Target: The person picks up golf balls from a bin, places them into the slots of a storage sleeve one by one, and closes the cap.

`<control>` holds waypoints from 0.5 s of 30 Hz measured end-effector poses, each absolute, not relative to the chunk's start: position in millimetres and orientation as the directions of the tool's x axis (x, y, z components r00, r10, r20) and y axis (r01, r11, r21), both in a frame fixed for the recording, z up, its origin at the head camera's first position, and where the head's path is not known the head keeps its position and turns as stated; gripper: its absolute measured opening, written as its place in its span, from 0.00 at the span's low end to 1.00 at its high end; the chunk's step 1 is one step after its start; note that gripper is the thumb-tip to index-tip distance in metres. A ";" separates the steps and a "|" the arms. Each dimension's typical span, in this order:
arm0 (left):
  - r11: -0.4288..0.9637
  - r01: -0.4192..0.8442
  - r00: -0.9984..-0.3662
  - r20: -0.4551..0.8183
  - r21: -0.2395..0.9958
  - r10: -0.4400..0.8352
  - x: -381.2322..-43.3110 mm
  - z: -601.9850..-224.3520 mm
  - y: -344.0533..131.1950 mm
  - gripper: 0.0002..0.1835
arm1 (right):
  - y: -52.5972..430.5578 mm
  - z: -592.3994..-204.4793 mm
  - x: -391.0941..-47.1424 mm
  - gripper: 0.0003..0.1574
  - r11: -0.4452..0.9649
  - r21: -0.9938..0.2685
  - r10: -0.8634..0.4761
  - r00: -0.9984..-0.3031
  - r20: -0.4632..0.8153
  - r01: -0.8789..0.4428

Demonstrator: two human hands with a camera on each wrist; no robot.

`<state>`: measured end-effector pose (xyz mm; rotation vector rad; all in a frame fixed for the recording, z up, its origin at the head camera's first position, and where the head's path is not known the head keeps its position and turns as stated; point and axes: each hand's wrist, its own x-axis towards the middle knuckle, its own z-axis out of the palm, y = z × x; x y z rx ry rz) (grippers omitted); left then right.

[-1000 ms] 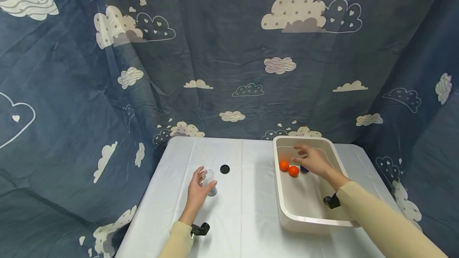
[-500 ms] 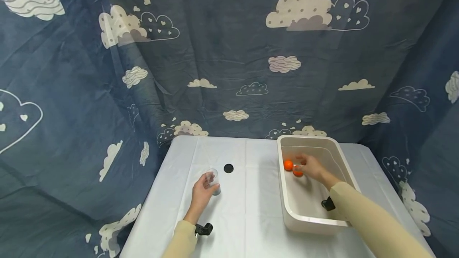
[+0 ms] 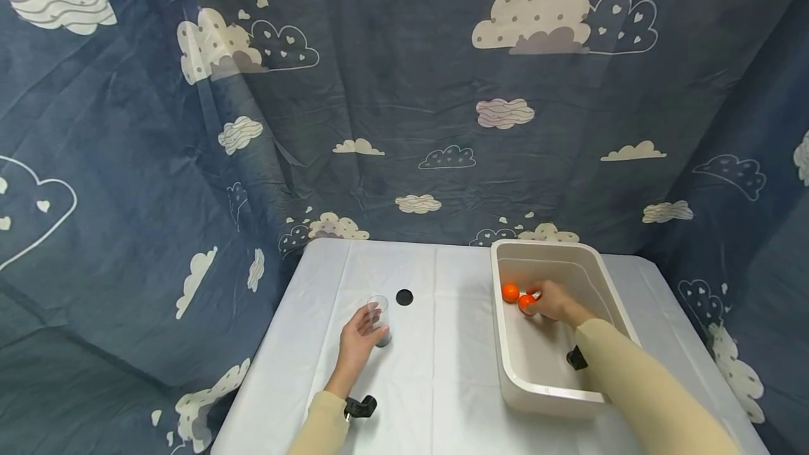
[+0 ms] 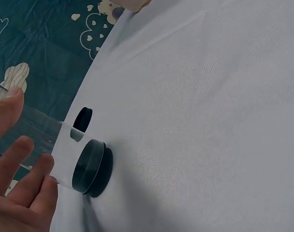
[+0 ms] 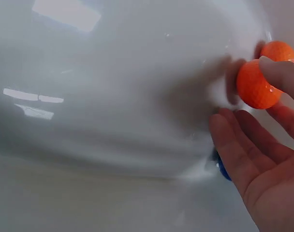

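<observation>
Head view: left hand (image 3: 357, 344) grips one clear cylindrical container (image 3: 380, 321), fingers curled round it, left half of counter (image 3: 455, 364); black disc (image 3: 404, 297) lies nearer far edge. Beige bin (image 3: 527, 360) stands toward right edge; near its left wall, one orange golf ball (image 3: 510, 292), second orange golf ball (image 3: 526, 303) pinched by right hand (image 3: 556, 300).

Left wrist view: container has dark base (image 4: 89, 166).

Right wrist view: blue object (image 5: 223, 169), mostly hidden behind fingers.

Looks like makeshift curtained-off spot tbh. Hung on three sides with dark blue cloud-print fabric (image 3: 404, 83), kitted out with plain white cloth-covered table (image 3: 411, 385). Can't tell if in home or lab.
</observation>
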<state>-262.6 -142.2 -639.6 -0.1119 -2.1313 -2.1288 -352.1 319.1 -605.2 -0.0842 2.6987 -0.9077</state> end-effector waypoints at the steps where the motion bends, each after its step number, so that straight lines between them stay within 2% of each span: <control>1: 0.006 0.152 -0.988 0.152 0.988 -0.034 -260.5 -634.6 -141.9 0.29 | 319.4 -605.7 -353.1 0.31 0.809 -0.587 -0.144 -0.955 -0.258 0.037; 6: 0.054 0.160 -0.985 0.163 0.986 -0.059 -249.0 -612.5 -141.2 0.29 | 320.3 -609.1 -357.1 0.28 0.855 -0.519 -0.143 -0.958 -0.250 0.008; 15: 0.077 0.134 -0.988 0.140 0.988 -0.066 -245.8 -607.6 -143.7 0.28 | 321.6 -609.8 -354.8 0.21 0.853 -0.522 -0.159 -0.957 -0.243 -0.009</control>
